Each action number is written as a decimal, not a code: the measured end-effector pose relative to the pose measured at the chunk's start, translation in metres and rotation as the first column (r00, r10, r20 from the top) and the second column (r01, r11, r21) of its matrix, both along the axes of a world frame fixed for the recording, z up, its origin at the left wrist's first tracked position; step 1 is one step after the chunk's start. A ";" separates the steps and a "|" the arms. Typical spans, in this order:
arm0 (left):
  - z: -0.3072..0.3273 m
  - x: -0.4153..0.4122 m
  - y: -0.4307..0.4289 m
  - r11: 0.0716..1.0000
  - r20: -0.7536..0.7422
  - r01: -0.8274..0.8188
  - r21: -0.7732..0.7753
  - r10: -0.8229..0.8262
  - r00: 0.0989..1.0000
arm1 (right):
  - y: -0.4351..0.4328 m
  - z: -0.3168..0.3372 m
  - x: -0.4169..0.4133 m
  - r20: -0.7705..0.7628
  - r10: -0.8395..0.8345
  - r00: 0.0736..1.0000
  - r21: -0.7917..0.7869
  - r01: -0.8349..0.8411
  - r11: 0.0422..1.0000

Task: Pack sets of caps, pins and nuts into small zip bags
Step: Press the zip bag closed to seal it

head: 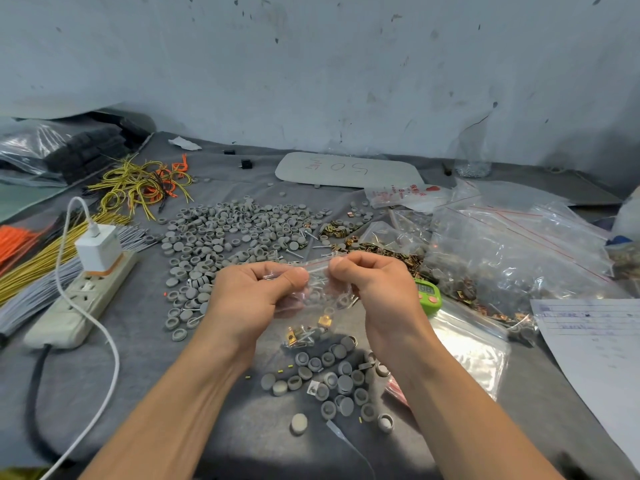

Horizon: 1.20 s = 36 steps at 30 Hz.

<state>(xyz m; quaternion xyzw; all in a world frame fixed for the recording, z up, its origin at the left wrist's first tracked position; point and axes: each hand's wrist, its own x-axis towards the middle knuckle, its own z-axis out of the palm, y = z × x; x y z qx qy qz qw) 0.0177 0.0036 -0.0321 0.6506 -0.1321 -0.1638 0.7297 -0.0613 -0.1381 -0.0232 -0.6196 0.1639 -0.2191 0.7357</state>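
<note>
A small clear zip bag (320, 289) hangs between my hands above the grey cloth. My left hand (256, 292) pinches its top edge on the left, and my right hand (374, 285) pinches the top edge on the right. Brass nuts and thin pins show through the bag's lower part (306, 332). A wide heap of grey caps (235, 233) lies behind my hands. A smaller heap of grey caps (332, 379) lies between my forearms. Loose pins (301, 251) and brass nuts (337, 230) lie beyond the bag.
Large clear bags of parts (512, 247) and flat zip bags (467, 341) crowd the right. A green counter (427, 294) sits by my right wrist, a paper sheet (595, 344) at far right. A power strip with white charger (86, 282) and wire bundles (138, 185) lie left.
</note>
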 end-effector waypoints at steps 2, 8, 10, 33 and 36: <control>-0.001 0.000 0.000 1.000 0.005 -0.004 0.002 0.004 1.000 | 0.003 -0.001 0.000 0.008 -0.006 1.000 -0.014 0.006 1.000; 0.002 0.000 -0.002 0.998 -0.079 -0.019 -0.058 0.014 0.997 | 0.002 0.000 0.000 0.011 -0.059 0.998 0.022 0.059 0.998; 0.002 0.000 -0.003 0.998 -0.083 -0.040 -0.054 0.035 0.996 | 0.005 -0.002 0.001 0.000 -0.082 0.997 0.001 0.082 0.997; 0.000 -0.002 -0.002 0.977 0.075 -0.191 -0.092 0.198 0.977 | 0.006 -0.003 0.002 -0.030 -0.040 0.999 -0.131 0.036 0.991; 0.002 0.001 0.000 0.972 0.026 -0.210 -0.110 0.214 0.977 | -0.002 0.000 -0.001 -0.050 -0.039 0.998 -0.070 0.036 0.997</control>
